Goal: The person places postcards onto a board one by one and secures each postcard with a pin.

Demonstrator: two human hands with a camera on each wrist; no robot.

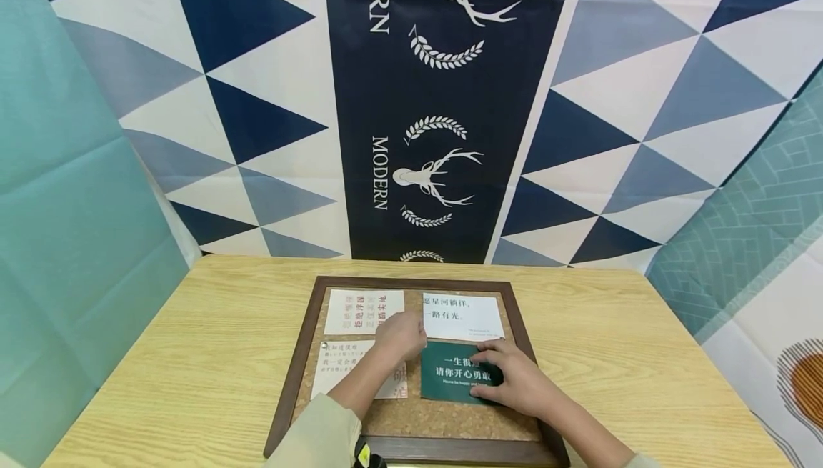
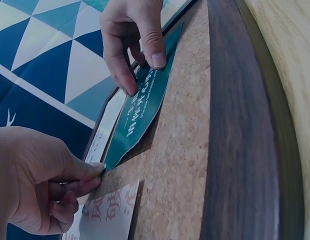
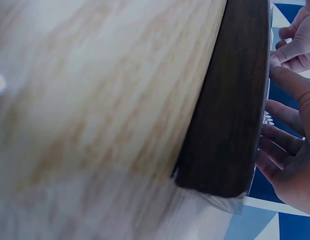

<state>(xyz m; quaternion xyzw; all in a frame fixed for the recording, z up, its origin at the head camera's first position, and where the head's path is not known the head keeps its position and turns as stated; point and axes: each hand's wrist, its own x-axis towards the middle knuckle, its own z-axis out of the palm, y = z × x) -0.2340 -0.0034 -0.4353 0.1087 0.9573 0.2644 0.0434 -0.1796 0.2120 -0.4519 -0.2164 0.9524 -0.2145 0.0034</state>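
A green card (image 1: 432, 376) with white lettering lies on a cork board (image 1: 469, 425), its near edge curling up off the cork in the left wrist view. At the card's upper left corner, my left hand (image 1: 401, 336) pinches a small shiny thumbtack (image 2: 104, 167) between thumb and finger. My right hand (image 1: 519, 381) rests its spread fingertips on the right part of the same card, covering some of the lettering. In the right wrist view the right hand (image 3: 294, 150) is partly cut off by the image edge.
Three white printed cards lie around it: upper left (image 1: 342, 312), upper right (image 1: 472, 318) and lower left (image 1: 331, 375). A silver tack (image 1: 324, 344) sits on the lower left card. The board's dark wooden frame (image 1: 476, 450) lies on a wood-grain table (image 1: 193, 368), before a patterned cloth (image 1: 411, 96).
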